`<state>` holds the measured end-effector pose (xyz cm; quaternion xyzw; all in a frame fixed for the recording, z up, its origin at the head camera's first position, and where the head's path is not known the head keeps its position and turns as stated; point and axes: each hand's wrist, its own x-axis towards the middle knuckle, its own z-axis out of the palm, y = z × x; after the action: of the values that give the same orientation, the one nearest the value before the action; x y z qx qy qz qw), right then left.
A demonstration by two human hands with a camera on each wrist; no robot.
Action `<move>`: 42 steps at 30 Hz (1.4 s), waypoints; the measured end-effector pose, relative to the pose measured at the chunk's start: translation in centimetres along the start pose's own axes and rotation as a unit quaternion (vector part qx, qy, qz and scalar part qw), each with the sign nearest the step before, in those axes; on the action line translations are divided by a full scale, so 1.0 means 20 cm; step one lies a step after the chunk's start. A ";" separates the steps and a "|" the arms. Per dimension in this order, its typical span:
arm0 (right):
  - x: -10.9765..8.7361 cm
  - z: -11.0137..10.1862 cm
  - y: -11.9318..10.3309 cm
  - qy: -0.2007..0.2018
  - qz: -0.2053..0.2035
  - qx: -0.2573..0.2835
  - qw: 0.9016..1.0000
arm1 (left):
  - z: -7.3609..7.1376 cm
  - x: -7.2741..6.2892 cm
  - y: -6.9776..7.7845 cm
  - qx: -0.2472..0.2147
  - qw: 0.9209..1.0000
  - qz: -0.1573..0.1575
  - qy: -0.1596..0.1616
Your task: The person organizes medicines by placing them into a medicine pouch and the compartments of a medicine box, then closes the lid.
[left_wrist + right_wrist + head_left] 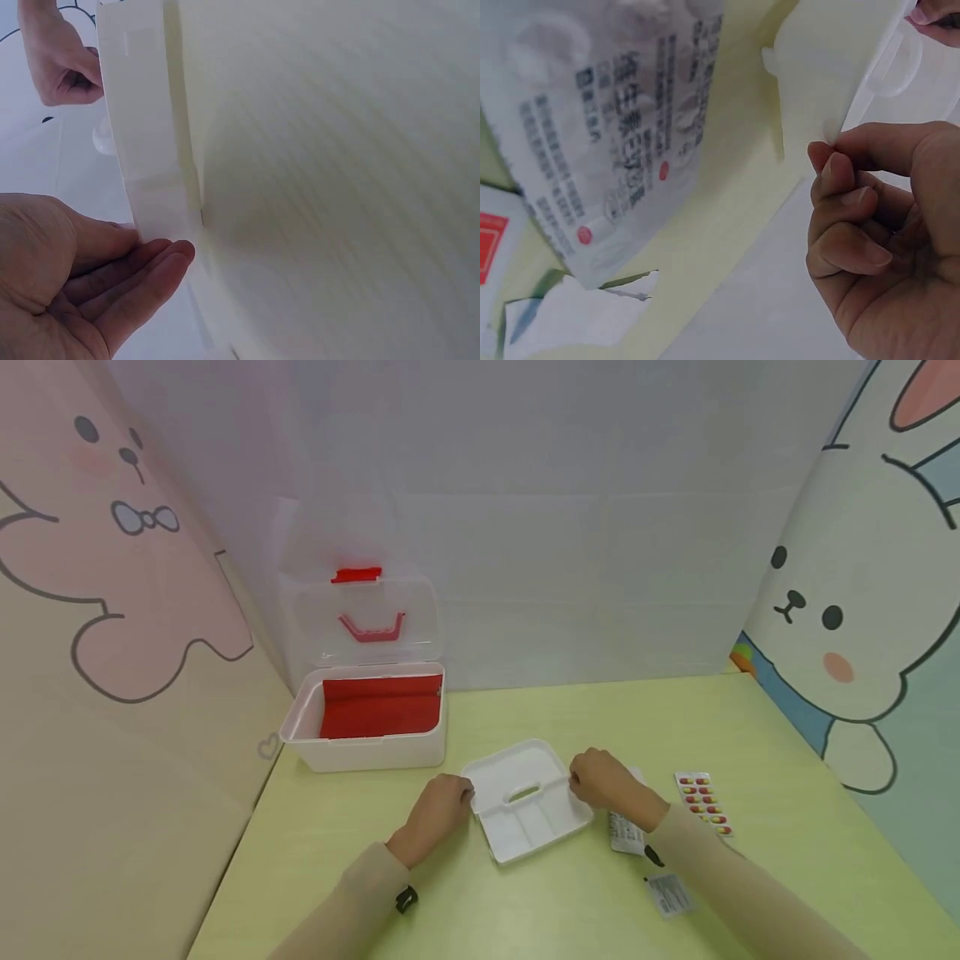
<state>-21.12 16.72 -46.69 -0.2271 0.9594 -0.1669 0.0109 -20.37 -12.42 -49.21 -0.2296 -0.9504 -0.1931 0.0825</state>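
Note:
A white divided plastic tray point(517, 768) with a slotted handle in its middle is held between both hands over the table. On its left end, my left hand point(438, 817) pinches the edge between thumb and fingers, as the left wrist view shows. Opposite, my right hand point(603, 781) pinches the right end; thumb and index finger meet on the rim in the right wrist view. Near the right hand lies a silver blister pack point(615, 127) with printed text, partly hidden by that arm in the head view.
A white box point(367, 754) with something red inside stands at back left, its clear lid point(375, 597) raised. Right of the right forearm lies a blister pack of red-and-yellow capsules point(693, 789). A small printed packet point(670, 895) lies nearer the front. Printed curtains surround the table point(570, 714).

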 end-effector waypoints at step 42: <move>-0.14 -0.07 0.03 0.066 0.062 0.023 0.996 | -0.10 0.06 0.02 -0.037 0.997 -0.070 0.008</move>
<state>-19.11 18.92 -45.73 -0.1555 0.9660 -0.2030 -0.0373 -21.20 -12.44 -47.05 -0.1639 -0.9556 -0.2355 0.0678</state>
